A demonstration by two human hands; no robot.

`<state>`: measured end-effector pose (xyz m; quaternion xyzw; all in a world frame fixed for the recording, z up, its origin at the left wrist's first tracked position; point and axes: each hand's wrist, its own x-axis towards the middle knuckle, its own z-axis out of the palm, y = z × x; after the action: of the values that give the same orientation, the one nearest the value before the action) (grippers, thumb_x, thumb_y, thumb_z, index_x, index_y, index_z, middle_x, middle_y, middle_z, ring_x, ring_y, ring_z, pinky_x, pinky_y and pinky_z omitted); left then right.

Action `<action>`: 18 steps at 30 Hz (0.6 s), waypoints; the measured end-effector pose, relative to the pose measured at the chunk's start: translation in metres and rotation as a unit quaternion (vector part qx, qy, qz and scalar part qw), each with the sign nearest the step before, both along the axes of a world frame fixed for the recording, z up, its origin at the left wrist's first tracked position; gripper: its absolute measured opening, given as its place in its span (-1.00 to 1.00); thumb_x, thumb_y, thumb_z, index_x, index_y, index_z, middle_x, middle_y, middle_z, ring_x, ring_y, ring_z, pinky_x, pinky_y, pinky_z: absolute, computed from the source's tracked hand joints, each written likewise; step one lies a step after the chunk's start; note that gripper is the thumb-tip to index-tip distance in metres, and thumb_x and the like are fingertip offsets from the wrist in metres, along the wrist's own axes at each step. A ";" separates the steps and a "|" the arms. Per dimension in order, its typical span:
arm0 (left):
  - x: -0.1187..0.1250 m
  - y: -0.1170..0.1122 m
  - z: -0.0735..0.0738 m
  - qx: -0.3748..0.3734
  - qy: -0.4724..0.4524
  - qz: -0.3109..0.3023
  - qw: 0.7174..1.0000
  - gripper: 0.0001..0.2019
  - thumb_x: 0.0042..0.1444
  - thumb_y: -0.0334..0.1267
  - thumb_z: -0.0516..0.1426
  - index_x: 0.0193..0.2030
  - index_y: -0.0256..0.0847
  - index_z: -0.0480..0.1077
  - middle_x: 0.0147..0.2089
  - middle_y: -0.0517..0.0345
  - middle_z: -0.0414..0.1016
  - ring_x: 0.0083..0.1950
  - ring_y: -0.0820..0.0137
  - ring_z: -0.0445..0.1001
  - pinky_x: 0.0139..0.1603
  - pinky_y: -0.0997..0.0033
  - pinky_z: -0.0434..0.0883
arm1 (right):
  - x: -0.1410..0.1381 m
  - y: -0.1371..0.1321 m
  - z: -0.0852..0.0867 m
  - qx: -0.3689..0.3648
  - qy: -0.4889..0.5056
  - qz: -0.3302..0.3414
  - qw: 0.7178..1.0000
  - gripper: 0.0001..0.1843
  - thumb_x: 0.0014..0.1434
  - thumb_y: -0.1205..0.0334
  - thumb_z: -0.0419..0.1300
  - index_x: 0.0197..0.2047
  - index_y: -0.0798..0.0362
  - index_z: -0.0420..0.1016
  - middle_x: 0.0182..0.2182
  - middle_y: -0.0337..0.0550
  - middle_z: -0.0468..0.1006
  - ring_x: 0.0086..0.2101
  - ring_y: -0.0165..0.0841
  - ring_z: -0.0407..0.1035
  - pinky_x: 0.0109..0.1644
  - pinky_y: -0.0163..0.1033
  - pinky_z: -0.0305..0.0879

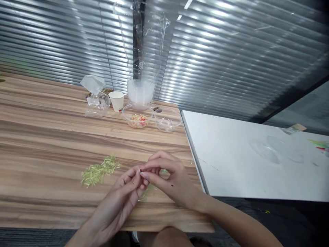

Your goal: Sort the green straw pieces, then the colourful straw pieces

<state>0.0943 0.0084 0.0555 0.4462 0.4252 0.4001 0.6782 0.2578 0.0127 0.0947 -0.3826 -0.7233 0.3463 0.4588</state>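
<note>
Silvery slatted blinds (64,41) fill the upper frame in the head view; below them spreads a brown wood-grained desk (51,137), with a white flat-topped table (231,161) at the right of the frame. Near the lower centre, the left hand (127,190) and right hand (176,181) meet fingertip to fingertip; the thumb and forefinger of each are pinched together, and both seem to grasp a tiny dark reddish piece (140,170), nearly hidden between them; it is too small to identify. To do this well, the left fingers should hold steady while the right ones make small, light adjustments, keeping the piece in sight between the nails; low over the desk is sensible, since a slip would then fall only a little way. Which way the piece points, and its long axis, I cannot tell; left of the hands, the loose heap of short yellow-green strips (100,170) runs from lower left to upper right, its single strips lying at mixed angles; a round transparent plastic bowl of red and yellow bits (138,120) stands above centre.
</note>
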 end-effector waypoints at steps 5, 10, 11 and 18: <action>0.006 0.001 0.005 -0.123 -0.124 0.014 0.985 -0.74 0.09 -0.10 0.17 -0.13 -0.18 0.45 -0.03 0.00 0.53 0.07 0.26 0.52 0.17 0.36 0.45 | 0.003 0.005 0.015 0.022 -0.003 -0.010 1.000 -0.91 0.21 0.25 0.26 -0.26 0.04 0.60 -0.36 -0.18 0.48 -0.38 -0.45 0.37 -0.34 -0.35 0.36; -0.013 0.011 0.013 -0.049 -0.090 0.019 0.995 -0.65 0.12 -0.27 0.09 0.06 -0.21 0.39 0.10 -0.04 0.51 0.21 0.19 0.41 0.24 0.24 0.40 | 0.019 0.011 0.005 0.076 -0.033 -0.068 0.994 -0.92 0.22 0.26 0.24 -0.26 0.03 0.58 -0.36 -0.16 0.50 -0.35 -0.41 0.38 -0.35 -0.33 0.34; -0.022 0.014 0.011 -0.006 -0.047 0.027 0.999 -0.63 0.13 -0.27 0.10 0.10 -0.21 0.36 0.14 -0.05 0.48 0.22 0.18 0.40 0.24 0.23 0.40 | 0.023 0.010 -0.001 0.070 -0.046 -0.071 0.994 -0.92 0.22 0.24 0.25 -0.27 0.04 0.57 -0.35 -0.16 0.50 -0.34 -0.41 0.39 -0.34 -0.32 0.34; -0.106 0.041 -0.030 0.421 0.409 -0.032 0.809 -0.43 0.21 -0.39 -0.06 0.38 -0.09 0.08 0.37 0.11 0.19 0.37 0.14 0.16 0.32 0.03 0.23 | 0.048 -0.005 -0.059 0.087 -0.149 -0.061 0.983 -0.88 0.28 0.33 0.16 -0.23 0.08 0.54 -0.35 -0.11 0.54 -0.33 -0.37 0.41 -0.27 -0.27 0.37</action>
<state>-0.0120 0.0497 0.0251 0.8235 0.4392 0.2984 0.1997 0.3054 0.0082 0.0356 -0.4323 -0.7860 0.1926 0.3977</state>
